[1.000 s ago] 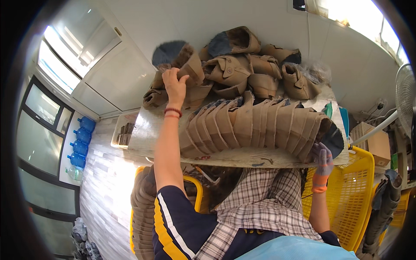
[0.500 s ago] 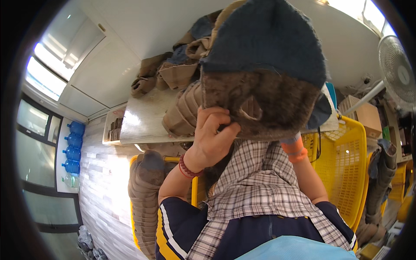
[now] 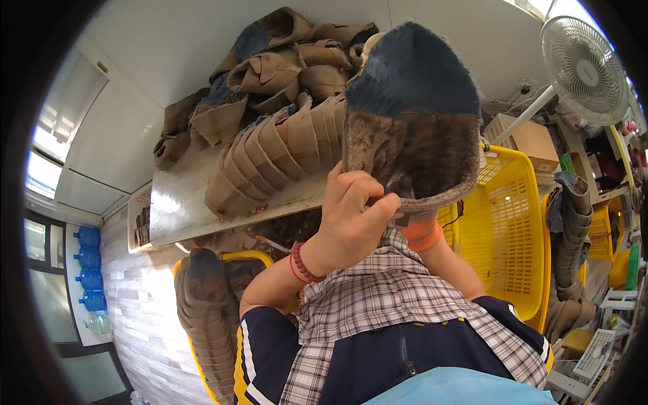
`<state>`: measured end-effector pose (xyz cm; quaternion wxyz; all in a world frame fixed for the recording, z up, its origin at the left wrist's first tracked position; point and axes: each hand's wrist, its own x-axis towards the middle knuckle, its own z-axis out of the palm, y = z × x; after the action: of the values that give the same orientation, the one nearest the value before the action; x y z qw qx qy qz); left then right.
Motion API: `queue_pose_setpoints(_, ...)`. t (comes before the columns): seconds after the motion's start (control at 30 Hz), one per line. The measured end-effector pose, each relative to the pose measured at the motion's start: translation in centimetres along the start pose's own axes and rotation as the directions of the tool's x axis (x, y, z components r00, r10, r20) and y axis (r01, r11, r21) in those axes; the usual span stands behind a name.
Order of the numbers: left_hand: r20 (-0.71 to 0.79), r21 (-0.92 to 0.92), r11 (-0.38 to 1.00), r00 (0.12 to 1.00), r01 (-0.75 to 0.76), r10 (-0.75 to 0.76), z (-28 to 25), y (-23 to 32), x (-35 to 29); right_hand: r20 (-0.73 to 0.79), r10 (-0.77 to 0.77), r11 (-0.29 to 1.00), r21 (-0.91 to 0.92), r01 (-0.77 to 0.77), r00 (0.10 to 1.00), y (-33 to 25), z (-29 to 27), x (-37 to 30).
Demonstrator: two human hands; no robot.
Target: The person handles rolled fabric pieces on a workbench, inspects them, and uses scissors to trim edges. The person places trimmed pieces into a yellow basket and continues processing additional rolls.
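A fleece-lined boot upper (image 3: pixel 432 88), with a blue-grey flap at the top and brown pile inside, is held up in front of me. My left hand (image 3: pixel 358 212), with a red bead bracelet at the wrist, pinches its near left edge between thumb and fingers. My right hand (image 3: pixel 420 229), in a glove with an orange cuff, grips the near rim from below. Most of its fingers are hidden by the upper; a greyish fingertip seems to show inside the opening. Beyond my left hand, a nested row of brown uppers (image 3: pixel 270 152) lies on the table (image 3: pixel 182 209).
More brown uppers (image 3: pixel 270 71) are heaped at the table's back. A yellow basket (image 3: pixel 509 229) stands at my right; another stack of uppers (image 3: pixel 206 317) sits in a yellow-rimmed basket at my left. A white fan (image 3: pixel 584 71) and a cardboard box (image 3: pixel 533 145) are at the far right.
The boot upper has come lower and tilted, showing more of its brown lining. My right hand has moved left, closer to the left hand. The view has shifted, showing more of the table.
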<state>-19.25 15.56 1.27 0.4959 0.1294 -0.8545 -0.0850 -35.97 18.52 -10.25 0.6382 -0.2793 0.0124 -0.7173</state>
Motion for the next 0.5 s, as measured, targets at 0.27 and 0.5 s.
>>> queue_pose_setpoints(0.27, 0.089, -0.031, 0.998, 0.995, 0.055, -0.052, 0.2, -0.2, 0.0, -0.33, -0.133, 0.863, -0.502, -0.054, 0.935, -0.1, -2.6, -2.2)
queue_pose_setpoints(0.5, 0.021, 0.187, 0.975, 0.992, 0.118, -0.124, -2.0, -2.1, 1.8, -0.398, 0.082, 0.279, -0.871, -0.404, 0.914, -2.2, -8.0, -7.6)
